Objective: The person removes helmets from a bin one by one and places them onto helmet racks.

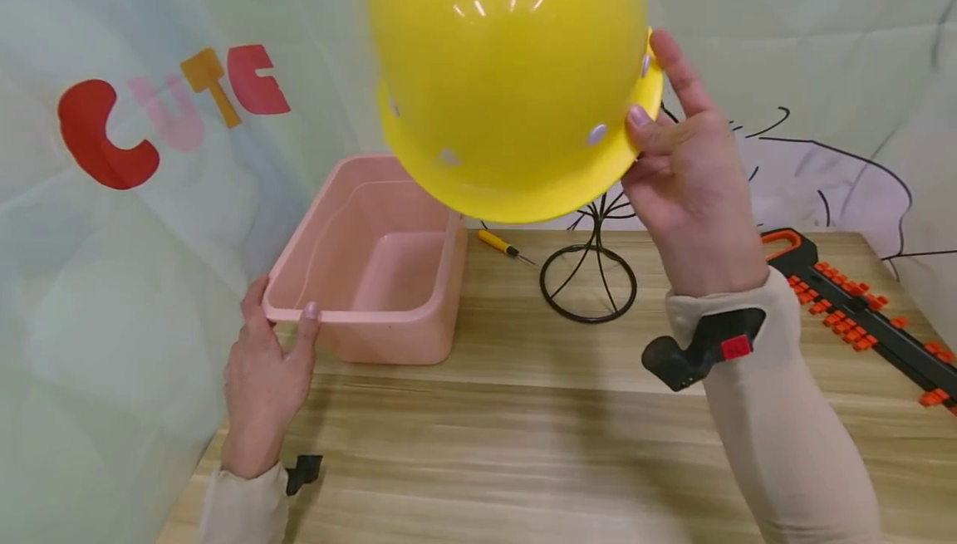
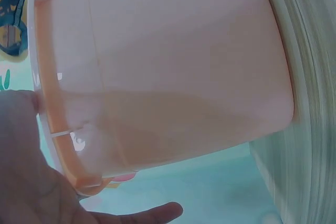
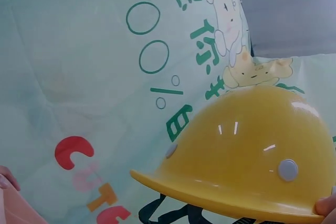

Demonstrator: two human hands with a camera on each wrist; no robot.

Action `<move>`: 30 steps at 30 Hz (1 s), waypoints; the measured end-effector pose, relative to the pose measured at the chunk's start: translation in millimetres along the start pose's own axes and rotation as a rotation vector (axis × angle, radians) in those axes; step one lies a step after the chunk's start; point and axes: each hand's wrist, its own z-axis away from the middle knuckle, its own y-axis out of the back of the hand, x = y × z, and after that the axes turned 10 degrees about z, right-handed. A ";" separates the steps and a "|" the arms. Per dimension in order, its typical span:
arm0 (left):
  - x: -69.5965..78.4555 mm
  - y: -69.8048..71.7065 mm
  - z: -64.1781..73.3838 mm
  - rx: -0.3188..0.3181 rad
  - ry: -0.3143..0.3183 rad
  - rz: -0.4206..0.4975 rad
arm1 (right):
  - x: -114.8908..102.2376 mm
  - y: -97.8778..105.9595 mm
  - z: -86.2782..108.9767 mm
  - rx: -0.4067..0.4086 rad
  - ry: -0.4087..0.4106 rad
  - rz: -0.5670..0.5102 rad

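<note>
A shiny yellow hard hat point(image 1: 516, 87) is held up in the air above the table, its top cut off by the upper edge of the head view. My right hand point(image 1: 691, 162) pinches the right side of its brim, thumb on the outer face. In the right wrist view, dark straps point(image 3: 184, 213) hang beneath the hard hat point(image 3: 252, 150). My left hand point(image 1: 269, 370) grips the near left corner of a pink plastic tub point(image 1: 396, 340), its thumb over the rim. The left wrist view shows the tub's outer wall point(image 2: 173, 66) close up.
Behind the hat, a black wire stand point(image 1: 596, 232) rises from the wooden table point(image 1: 478, 461). A yellow-handled screwdriver point(image 1: 495, 241) lies between stand and tub. At the right lies a long black rail with orange clips point(image 1: 875, 320). A printed cloth point(image 1: 179, 262) hangs along the left and back.
</note>
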 end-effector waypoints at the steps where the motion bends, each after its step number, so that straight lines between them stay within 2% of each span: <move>1: -0.4 0.3 -0.2 0.001 -0.002 0.001 | -3.6 2.5 0.3 0.003 0.004 -0.032; 7: -1.5 1.2 -1.4 -0.002 -0.006 0.003 | -20.8 19.8 1.7 0.023 0.035 -0.132; 15: -3.5 2.6 -1.8 -0.018 0.013 0.005 | -31.5 44.7 2.6 0.113 0.057 -0.203; 22: -4.0 3.7 -0.8 -0.036 0.032 0.016 | -31.0 64.1 0.9 0.167 0.042 -0.135; 30: -2.8 4.0 -2.1 -0.045 0.026 0.033 | -25.5 86.4 -3.4 0.220 -0.005 -0.119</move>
